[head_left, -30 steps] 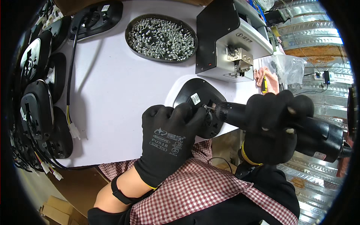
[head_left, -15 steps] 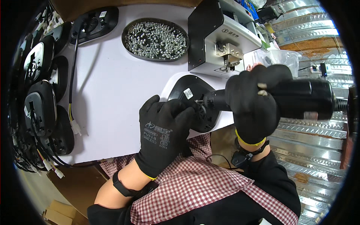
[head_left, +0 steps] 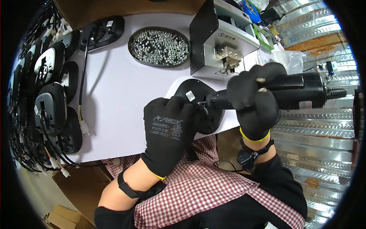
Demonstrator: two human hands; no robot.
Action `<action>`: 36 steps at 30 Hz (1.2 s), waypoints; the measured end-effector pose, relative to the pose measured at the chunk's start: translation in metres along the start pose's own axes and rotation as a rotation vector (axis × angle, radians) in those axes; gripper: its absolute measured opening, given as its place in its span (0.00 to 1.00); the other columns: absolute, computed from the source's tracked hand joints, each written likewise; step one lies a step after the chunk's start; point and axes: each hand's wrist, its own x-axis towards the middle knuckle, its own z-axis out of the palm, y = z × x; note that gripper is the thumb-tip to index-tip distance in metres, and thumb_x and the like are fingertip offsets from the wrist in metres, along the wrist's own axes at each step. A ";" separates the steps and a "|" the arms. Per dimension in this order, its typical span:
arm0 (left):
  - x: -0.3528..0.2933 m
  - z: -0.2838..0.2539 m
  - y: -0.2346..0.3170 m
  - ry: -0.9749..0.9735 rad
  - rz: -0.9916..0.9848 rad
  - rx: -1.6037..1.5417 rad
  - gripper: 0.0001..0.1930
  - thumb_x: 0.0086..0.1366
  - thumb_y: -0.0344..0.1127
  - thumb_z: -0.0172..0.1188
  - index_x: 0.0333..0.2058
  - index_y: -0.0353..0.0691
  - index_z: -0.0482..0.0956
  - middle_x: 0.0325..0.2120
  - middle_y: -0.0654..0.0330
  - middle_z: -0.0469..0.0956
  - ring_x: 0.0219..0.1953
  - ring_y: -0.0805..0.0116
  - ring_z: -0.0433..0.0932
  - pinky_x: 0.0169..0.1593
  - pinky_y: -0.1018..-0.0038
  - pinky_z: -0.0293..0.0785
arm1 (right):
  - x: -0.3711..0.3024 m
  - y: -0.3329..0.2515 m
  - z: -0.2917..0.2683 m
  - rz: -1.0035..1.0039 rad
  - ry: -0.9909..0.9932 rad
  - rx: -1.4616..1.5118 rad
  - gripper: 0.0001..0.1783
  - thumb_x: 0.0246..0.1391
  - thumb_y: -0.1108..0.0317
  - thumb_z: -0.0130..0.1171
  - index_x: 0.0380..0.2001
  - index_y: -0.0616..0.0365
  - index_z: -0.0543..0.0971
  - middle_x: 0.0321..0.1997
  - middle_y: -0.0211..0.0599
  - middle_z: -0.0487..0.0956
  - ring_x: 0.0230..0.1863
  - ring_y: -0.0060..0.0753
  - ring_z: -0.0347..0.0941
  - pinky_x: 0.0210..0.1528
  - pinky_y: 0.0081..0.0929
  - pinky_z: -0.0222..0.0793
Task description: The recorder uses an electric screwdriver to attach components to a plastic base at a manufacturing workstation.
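Note:
A black electric screwdriver lies almost level in my right hand, whose gloved fingers are wrapped round its body. Its bit points left, at the middle of a black oval plastic housing with a small white label. My left hand, in a black glove too, covers the housing's near left side. Its fingers are curled in, with the tips close to the bit; what they pinch beneath is hidden. Whether the bit sits on a screw is too small to tell.
An oval black tray of loose small screws stands beyond my hands. Right of it is a metal box-shaped machine. Several similar housings with cables are piled at the left; another housing trails its cable across the white table.
The left thumb, spread out before, is now tucked against the curled fingers. The screwdriver's back end has swung slightly, with its bit still at the housing. The whole view has shifted a little.

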 end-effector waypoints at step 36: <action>0.008 0.027 -0.001 0.109 -0.032 0.037 0.13 0.43 0.31 0.70 0.30 0.45 0.78 0.32 0.61 0.75 0.36 0.58 0.71 0.40 0.65 0.67 | -0.004 0.003 -0.045 0.043 -0.067 0.302 0.11 0.54 0.63 0.54 0.36 0.48 0.63 0.21 0.25 0.66 0.15 0.21 0.59 0.24 0.25 0.57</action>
